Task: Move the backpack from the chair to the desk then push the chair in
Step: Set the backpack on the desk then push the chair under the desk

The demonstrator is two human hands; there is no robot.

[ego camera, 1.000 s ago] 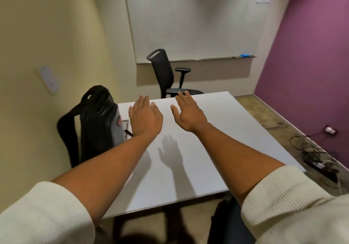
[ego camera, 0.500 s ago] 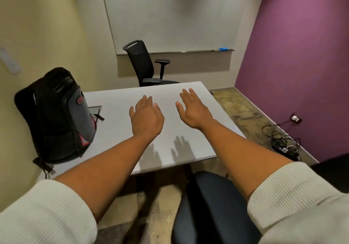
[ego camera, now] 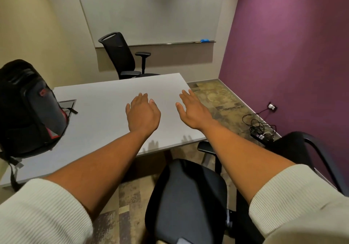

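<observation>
A black backpack (ego camera: 28, 111) with red trim stands upright on the left end of the white desk (ego camera: 105, 115), against the wall. A black office chair (ego camera: 188, 196) sits below me, its seat out from under the desk's near edge, its backrest (ego camera: 302, 149) to the right. My left hand (ego camera: 142, 114) hovers palm down over the desk's middle, holding nothing. My right hand (ego camera: 194, 109) hovers over the desk's right edge, fingers spread, also holding nothing. Both hands are well to the right of the backpack and above the chair.
A second black chair (ego camera: 122, 56) stands at the desk's far side below a whiteboard (ego camera: 151, 11). A power strip with tangled cables (ego camera: 260, 130) lies on the floor by the purple wall (ego camera: 292, 55). A cable hatch (ego camera: 67, 104) is set in the desk.
My view has swung right and back from the desk. The backpack slid to the frame's left edge and the near chair came into view below. Both hands stayed raised and holding nothing.
</observation>
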